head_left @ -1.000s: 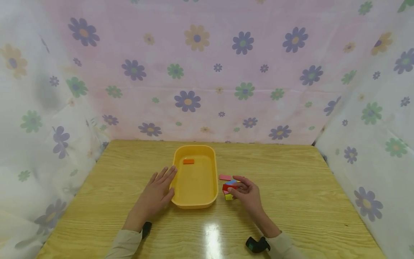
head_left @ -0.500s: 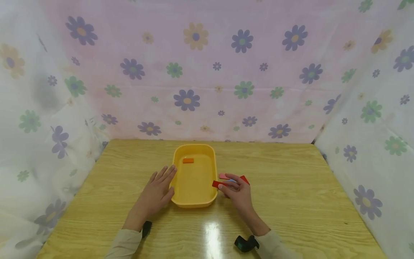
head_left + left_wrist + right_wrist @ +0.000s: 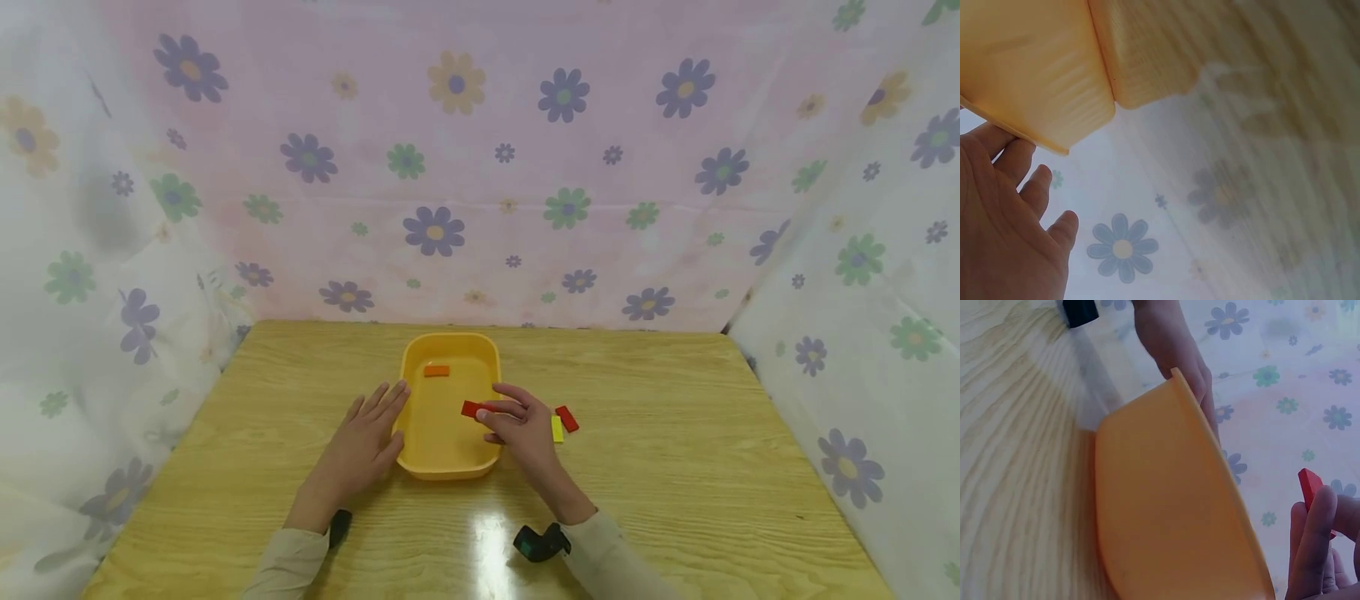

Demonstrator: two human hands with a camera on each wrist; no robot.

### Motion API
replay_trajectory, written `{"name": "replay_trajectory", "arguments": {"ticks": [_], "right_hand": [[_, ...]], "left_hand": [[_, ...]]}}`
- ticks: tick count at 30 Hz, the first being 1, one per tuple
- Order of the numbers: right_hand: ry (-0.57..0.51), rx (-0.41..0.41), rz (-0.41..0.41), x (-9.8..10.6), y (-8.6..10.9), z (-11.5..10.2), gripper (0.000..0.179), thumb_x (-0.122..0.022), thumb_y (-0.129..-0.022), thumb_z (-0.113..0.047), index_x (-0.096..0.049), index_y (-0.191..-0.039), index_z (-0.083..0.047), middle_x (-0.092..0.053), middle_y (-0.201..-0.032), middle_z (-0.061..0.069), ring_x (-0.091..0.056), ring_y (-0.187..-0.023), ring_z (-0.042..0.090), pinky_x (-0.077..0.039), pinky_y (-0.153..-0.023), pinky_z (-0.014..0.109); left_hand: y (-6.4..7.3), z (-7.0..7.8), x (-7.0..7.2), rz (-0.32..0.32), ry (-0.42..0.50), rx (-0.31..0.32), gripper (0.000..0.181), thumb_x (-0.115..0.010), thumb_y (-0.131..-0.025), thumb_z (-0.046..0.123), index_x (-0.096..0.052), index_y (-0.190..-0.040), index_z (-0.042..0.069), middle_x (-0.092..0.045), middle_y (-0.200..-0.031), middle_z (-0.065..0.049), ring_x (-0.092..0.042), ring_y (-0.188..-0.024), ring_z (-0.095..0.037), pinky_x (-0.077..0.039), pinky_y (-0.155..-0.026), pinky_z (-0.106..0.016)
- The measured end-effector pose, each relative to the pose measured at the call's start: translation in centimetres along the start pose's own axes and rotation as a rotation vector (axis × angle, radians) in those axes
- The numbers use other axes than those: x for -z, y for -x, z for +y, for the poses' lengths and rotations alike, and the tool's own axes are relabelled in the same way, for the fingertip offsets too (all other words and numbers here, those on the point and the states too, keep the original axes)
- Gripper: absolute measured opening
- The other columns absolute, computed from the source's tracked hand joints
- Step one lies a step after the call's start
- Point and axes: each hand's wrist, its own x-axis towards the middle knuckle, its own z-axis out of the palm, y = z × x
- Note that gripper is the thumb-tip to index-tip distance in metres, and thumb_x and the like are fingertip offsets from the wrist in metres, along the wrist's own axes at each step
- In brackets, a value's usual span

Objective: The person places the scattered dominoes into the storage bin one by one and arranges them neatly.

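Note:
A yellow plastic basin (image 3: 438,437) stands on the table, with an orange rectangular block (image 3: 437,371) lying inside near its far end. My right hand (image 3: 528,433) pinches a red block (image 3: 470,409) between thumb and fingers, above the basin's right half. The right wrist view shows that red block (image 3: 1310,483) held higher than the basin's rim (image 3: 1225,469). Along the basin's left side rests my left hand (image 3: 358,446), its fingers extended and touching the rim. In the left wrist view those fingers (image 3: 1015,159) lie against the basin's edge.
Right of the basin, a yellow block (image 3: 557,429) and another red block (image 3: 567,418) lie on the wooden table (image 3: 675,467), partly near my right hand, which may cover other blocks. Flower-patterned cloth (image 3: 510,192) hangs behind and on both sides.
My right hand has lifted the red block from the pile and carried it left, over the basin. The left hand has stayed on the rim.

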Motion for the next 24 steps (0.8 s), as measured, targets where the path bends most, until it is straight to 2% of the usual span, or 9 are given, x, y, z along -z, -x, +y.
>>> {"name": "replay_trajectory", "arguments": {"ticks": [4, 14, 19, 24], "right_hand": [[0.033, -0.039, 0.023, -0.9, -0.6, -0.5, 0.049, -0.079, -0.088, -0.010, -0.062, -0.133, -0.005, -0.076, -0.107, 0.011, -0.076, -0.091, 0.022, -0.063, -0.069, 0.028], [0.061, -0.096, 0.047, -2.4, -3.1, -1.8, 0.055, -0.080, -0.088, -0.014, -0.058, -0.138, -0.003, -0.072, -0.111, 0.013, -0.076, -0.093, 0.020, -0.063, -0.074, 0.029], [0.046, -0.100, 0.027, -3.1, -4.8, -2.0, 0.055, -0.078, -0.090, -0.012, -0.056, -0.139, 0.001, -0.072, -0.112, 0.015, -0.076, -0.094, 0.022, -0.063, -0.076, 0.031], [0.025, -0.077, -0.020, -3.6, -6.7, -1.9, 0.053, -0.075, -0.091, -0.004, -0.054, -0.138, 0.007, -0.073, -0.108, 0.016, -0.077, -0.087, 0.019, -0.063, -0.074, 0.031]], "left_hand": [[-0.1, 0.1, 0.2, 0.003, 0.006, -0.004, 0.060, -0.055, -0.102, 0.022, -0.038, -0.157, 0.004, -0.036, -0.164, -0.009, -0.028, -0.153, -0.036, -0.019, -0.122, -0.063], [-0.1, -0.2, 0.1, 0.001, -0.038, -0.027, 0.061, -0.054, -0.102, 0.024, -0.037, -0.157, 0.004, -0.036, -0.163, -0.009, -0.028, -0.153, -0.035, -0.020, -0.122, -0.062], [-0.1, -0.3, 0.1, -0.014, -0.053, -0.033, 0.062, -0.053, -0.103, 0.025, -0.035, -0.158, 0.003, -0.035, -0.164, -0.009, -0.027, -0.154, -0.034, -0.020, -0.124, -0.059], [-0.2, -0.3, 0.0, 0.001, -0.056, -0.050, 0.062, -0.056, -0.101, 0.023, -0.037, -0.157, 0.001, -0.036, -0.163, -0.011, -0.029, -0.153, -0.035, -0.021, -0.123, -0.059]]}}
